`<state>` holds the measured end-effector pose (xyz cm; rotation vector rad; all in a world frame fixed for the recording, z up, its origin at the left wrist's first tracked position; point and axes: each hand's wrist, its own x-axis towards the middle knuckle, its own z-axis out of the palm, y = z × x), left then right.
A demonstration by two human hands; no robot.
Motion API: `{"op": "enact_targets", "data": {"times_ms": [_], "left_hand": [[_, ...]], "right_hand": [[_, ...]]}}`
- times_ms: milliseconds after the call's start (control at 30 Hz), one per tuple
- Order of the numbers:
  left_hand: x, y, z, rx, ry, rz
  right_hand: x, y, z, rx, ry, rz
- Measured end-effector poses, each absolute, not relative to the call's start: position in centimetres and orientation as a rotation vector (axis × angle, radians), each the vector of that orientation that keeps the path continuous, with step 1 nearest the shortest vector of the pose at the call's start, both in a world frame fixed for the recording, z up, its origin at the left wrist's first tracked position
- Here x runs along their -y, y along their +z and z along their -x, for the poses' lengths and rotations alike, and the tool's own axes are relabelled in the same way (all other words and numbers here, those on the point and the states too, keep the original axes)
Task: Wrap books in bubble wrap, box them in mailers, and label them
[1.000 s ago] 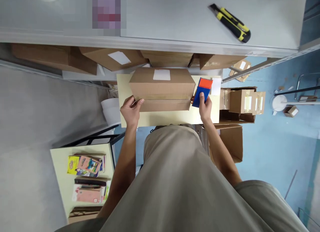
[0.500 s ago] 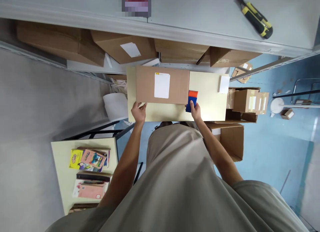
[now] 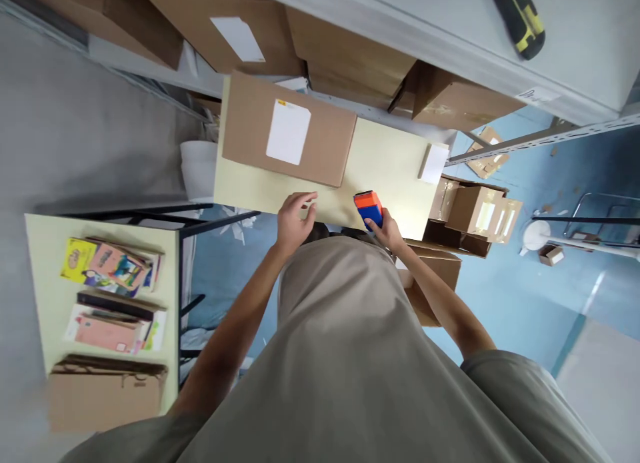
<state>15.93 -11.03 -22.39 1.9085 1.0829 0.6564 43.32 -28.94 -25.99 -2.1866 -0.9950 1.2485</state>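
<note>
A closed cardboard box (image 3: 245, 126) with a white label (image 3: 289, 132) lies on the pale yellow tabletop (image 3: 395, 158). My left hand (image 3: 295, 224) is over the table's front edge, in front of the box and apart from it. Its thumb and fingers are spread with nothing between them. In my right hand (image 3: 389, 231) is a small blue-and-orange block-shaped object (image 3: 369, 208). The orange end points away from me, and my thumb lies along the blue part. What kind of object it is cannot be made out.
Cardboard boxes (image 3: 350, 56) line the shelf behind the table. A yellow-and-black utility knife (image 3: 520, 20) lies on the upper shelf. White slips (image 3: 434, 163) rest at the table's right end. Books (image 3: 107, 330) cover a side table at left. Open cartons (image 3: 435, 276) stand at right.
My left hand has left the box's front corner and drawn back toward me. My right hand has pulled the blue-and-orange object away from the box's right edge. The view has turned.
</note>
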Motion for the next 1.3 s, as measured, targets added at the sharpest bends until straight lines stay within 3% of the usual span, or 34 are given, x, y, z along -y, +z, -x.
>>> {"op": "enact_targets", "data": {"times_ms": [300,733,1000,1300], "left_hand": [[17.3,-19.9,-23.6,-0.856,0.538,-1.948],[19.4,-15.4,-25.3,-0.804,0.519,-2.025],[18.6,-17.4,-23.7,-0.826,0.549,-1.954],[16.6,-23.3,-20.5,-0.928,0.628,-1.768]], "right_hand": [[33.4,-24.1,-50.2,1.982,0.918,2.034],[34.8,-21.1,-52.3,2.175,0.701,1.752],[33.6,-20.8,-50.6,2.247,0.745,1.758],[29.6,-20.9,-47.3,2.277,1.044,1.888]]}}
